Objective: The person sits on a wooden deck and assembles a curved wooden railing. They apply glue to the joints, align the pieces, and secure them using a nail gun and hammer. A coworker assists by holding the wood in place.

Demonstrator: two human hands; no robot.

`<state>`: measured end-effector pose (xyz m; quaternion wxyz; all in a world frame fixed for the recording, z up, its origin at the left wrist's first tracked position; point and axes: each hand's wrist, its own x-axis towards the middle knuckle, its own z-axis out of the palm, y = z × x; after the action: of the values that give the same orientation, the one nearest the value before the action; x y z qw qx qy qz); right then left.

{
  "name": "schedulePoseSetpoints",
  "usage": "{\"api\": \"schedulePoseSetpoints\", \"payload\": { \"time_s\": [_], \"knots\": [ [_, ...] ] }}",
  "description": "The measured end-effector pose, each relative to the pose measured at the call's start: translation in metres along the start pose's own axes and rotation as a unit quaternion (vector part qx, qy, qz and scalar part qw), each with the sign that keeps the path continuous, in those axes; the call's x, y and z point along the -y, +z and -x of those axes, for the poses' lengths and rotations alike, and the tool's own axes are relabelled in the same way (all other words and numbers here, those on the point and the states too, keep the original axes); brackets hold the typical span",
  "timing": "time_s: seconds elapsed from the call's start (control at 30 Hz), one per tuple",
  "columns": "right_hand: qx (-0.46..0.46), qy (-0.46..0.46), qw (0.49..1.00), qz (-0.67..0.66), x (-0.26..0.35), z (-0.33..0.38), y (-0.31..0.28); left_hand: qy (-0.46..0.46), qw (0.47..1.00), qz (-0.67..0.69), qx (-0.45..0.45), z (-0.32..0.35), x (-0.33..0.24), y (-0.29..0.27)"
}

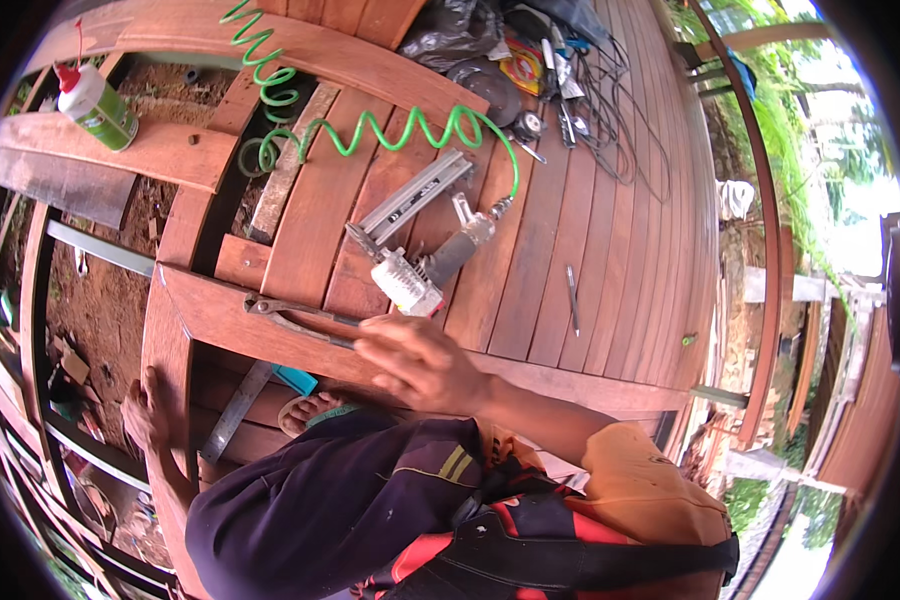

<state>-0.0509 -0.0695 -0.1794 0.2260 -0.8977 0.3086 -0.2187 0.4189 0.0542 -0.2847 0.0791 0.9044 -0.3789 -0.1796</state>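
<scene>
A pair of metal pincers (pixel 292 312) lies along a reddish wooden board, jaws toward the left. My right hand (pixel 410 358) is at the handle ends, fingers curled over them and hiding the tips. Off to the left, my left hand (pixel 148 412) grips the outer edge of another wooden board (pixel 173 345); some of its fingers go out of sight over the side. Just beyond my right hand, a pneumatic nail gun (pixel 425 250) rests on the deck with its magazine pointing away. A green coiled air hose (pixel 410 130) runs from its grip to the far left.
A white-and-green glue bottle (pixel 98 108) with a red cap stands on a far-left board. A pencil (pixel 573 300) lies on deck planks at right. Bags, cables (pixel 615 120) and a tape measure (pixel 528 125) are at the back. Open joists (pixel 100 250) over soil lie at left.
</scene>
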Motion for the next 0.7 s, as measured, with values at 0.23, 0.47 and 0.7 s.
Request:
{"api": "schedulePoseSetpoints", "payload": {
  "time_s": [0.23, 0.47, 0.7],
  "knots": [
    [-0.206, 0.270, 0.933, 0.120, -0.084, 0.164, -0.075, 0.005, 1.000, 0.004, -0.009, -0.009, 0.005, -0.009],
    [-0.190, 0.578, 0.742, 0.283, -0.087, 0.435, -0.077, 0.012, 1.000, 0.011, 0.016, -0.054, 0.018, 0.022],
    [-0.269, 0.555, 0.721, 0.317, -0.080, 0.463, -0.039, 0.006, 0.999, -0.041, 0.010, -0.069, -0.036, 0.029]
  ]
}}
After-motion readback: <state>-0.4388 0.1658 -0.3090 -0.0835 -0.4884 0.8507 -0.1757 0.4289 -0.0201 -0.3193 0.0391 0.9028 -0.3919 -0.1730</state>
